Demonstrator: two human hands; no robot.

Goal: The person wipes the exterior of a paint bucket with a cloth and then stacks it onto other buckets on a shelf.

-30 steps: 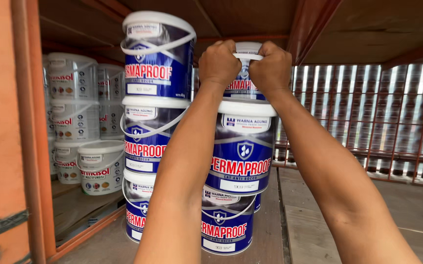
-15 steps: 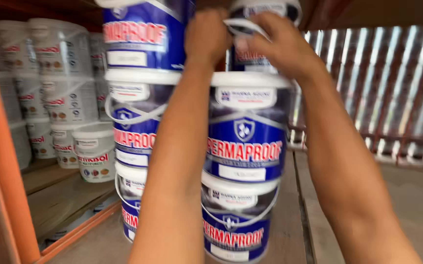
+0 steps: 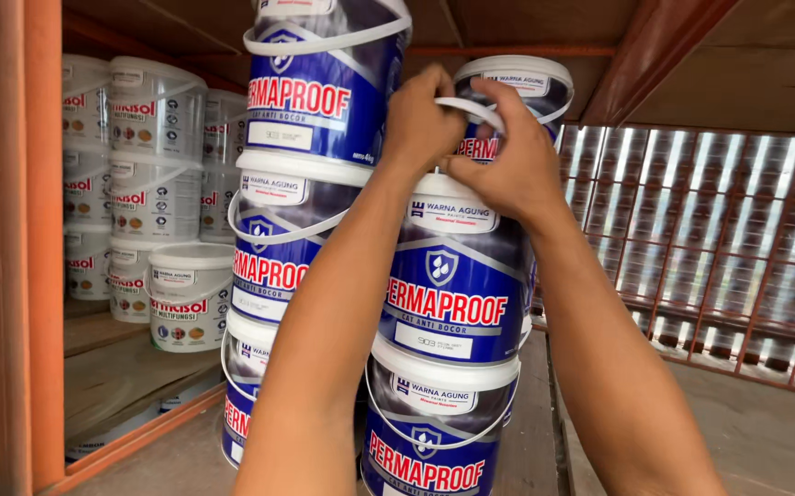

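Note:
Two stacks of blue and white paint pails stand before me on a shelf. Both hands reach up to the top pail (image 3: pixel 517 101) of the right stack. My left hand (image 3: pixel 427 118) and my right hand (image 3: pixel 507 161) are closed around its white wire-like handle (image 3: pixel 467 108), which lies across the pail's front. Below it sit a middle pail (image 3: pixel 452 285) and a bottom pail (image 3: pixel 434 432). The left stack (image 3: pixel 310 92) rises right beside my left forearm.
An orange steel upright (image 3: pixel 21 248) frames the left side. Behind it, several white pails (image 3: pixel 154 184) are stacked on wooden shelf boards. A reddish metal grille (image 3: pixel 719 248) closes off the right. A red beam (image 3: pixel 654 55) and the shelf ceiling hang close above.
The view has drawn closer and tilted up. My hands have shifted from the pail's top to its handle, fingers curled around it. The pails stay stacked.

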